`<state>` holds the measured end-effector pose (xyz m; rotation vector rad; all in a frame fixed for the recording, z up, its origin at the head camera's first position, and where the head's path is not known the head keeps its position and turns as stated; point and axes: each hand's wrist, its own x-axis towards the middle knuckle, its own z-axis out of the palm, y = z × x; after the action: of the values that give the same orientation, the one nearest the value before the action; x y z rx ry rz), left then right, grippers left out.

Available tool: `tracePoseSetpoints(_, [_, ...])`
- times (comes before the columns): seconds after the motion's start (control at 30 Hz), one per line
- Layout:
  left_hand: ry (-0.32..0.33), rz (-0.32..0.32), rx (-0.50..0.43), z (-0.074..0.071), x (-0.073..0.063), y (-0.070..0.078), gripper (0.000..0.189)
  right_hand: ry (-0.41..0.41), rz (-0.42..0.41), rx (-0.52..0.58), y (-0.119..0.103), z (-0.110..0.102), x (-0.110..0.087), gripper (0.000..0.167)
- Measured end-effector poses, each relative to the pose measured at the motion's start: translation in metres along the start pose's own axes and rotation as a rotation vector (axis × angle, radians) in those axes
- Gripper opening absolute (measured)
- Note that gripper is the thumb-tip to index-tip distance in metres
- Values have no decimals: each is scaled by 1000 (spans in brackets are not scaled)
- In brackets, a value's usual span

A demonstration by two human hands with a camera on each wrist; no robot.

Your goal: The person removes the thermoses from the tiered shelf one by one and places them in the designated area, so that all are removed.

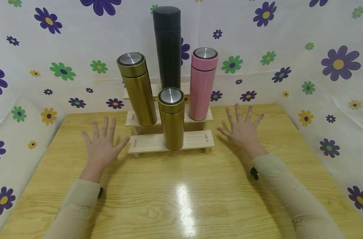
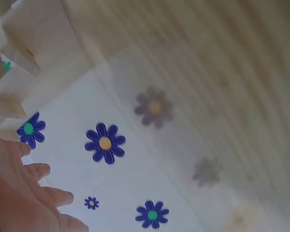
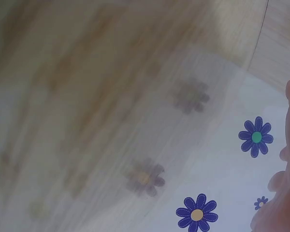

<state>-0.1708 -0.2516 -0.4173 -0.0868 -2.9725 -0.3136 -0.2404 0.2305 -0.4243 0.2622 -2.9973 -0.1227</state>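
Note:
My left hand (image 1: 101,147) is spread flat, palm down, left of a stepped wooden stand (image 1: 145,141), holding nothing. On the other side, my right hand (image 1: 244,131) has its fingers splayed and holds nothing either. A short gold thermos (image 1: 173,126) stands on the lowest step. The middle step bears a taller gold thermos (image 1: 139,96) at its left and a pink thermos (image 1: 202,88) at its right. Behind them rises a tall black thermos (image 1: 168,49); its base is hidden. In the left wrist view, fingertips (image 2: 58,195) show beside the stand's edge.
The wood-grain table (image 1: 157,196) has a glossy patch of reflected light near the front. A white cloth (image 1: 88,33) printed with flowers hangs behind and along both sides. Dark wrist straps (image 1: 254,173) show at the sleeves.

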Motion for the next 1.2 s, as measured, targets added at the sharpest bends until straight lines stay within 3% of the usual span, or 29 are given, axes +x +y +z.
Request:
tracePoseSetpoints(0.2, [-25, 41, -136, 3, -5, 13, 90, 0, 0, 2, -1, -1, 0, 88])
tracePoseSetpoints(0.33, [-95, 42, -255, 6, -10, 20, 92, 4, 2, 24, -2, -1, 1, 80])
tracePoseSetpoints(0.43, [-142, 41, -279, 9, -12, 25, 94, -6, 8, 35, -2, 0, 2, 78])
tracePoseSetpoints(0.7, [-169, 78, -210, 19, -13, 34, 101, -13, 22, 78, 3, 0, 2, 81])
tracePoseSetpoints(0.97, [-213, 97, -134, 26, -13, 32, 105, -16, -5, 150, 6, -4, 0, 74])
tracePoseSetpoints(1.1, [-221, 117, -104, 29, -12, 30, 102, 61, -30, 226, 8, -8, 0, 69])
tracePoseSetpoints(1.2, [-221, 128, -81, 30, -11, 29, 101, 149, -23, 349, 9, -19, 2, 65])
